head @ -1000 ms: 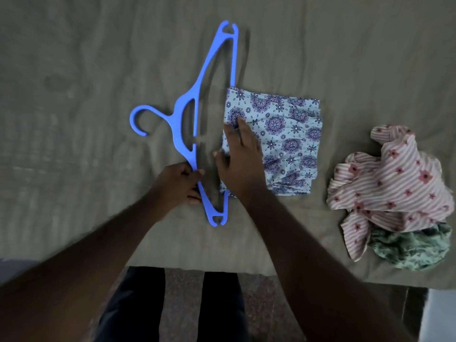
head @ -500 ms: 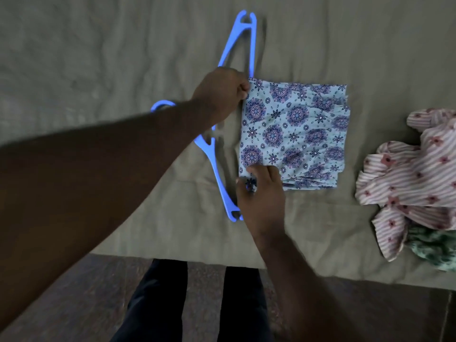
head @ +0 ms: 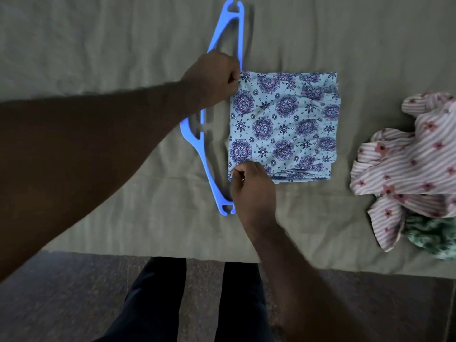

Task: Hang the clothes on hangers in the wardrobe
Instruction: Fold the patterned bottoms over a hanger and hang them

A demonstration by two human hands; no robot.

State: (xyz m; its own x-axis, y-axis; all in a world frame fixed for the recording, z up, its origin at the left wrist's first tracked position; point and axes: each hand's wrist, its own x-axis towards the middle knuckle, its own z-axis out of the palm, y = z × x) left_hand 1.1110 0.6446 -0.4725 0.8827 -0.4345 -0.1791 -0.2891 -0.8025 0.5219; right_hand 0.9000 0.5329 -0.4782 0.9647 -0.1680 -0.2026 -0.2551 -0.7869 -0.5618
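The folded patterned cloth [head: 283, 127] lies on the bed sheet [head: 98, 58], just right of the blue hanger [head: 197, 134]. Its far left corner is pinched by the left hand [head: 213, 79], its near left corner by the right hand [head: 253, 186]. Other clothes [head: 409, 166] are heaped far right.

You're looking down on a drab olive sheet [head: 98, 45], and it fills most of the view, spread flat from the far side right down toward you. It's rumpled, mind: soft wrinkles run through the far left, and a long crease [head: 160, 178] cuts across it on the left, closer in. Its near edge [head: 98, 251] runs almost straight across the lower part of the view, dipping a little to the right. Below that edge you get the floor [head: 61, 299], dark reddish-brown and finely speckled, like stone. The light is dim throughout, so finer detail down there is hard to make out.
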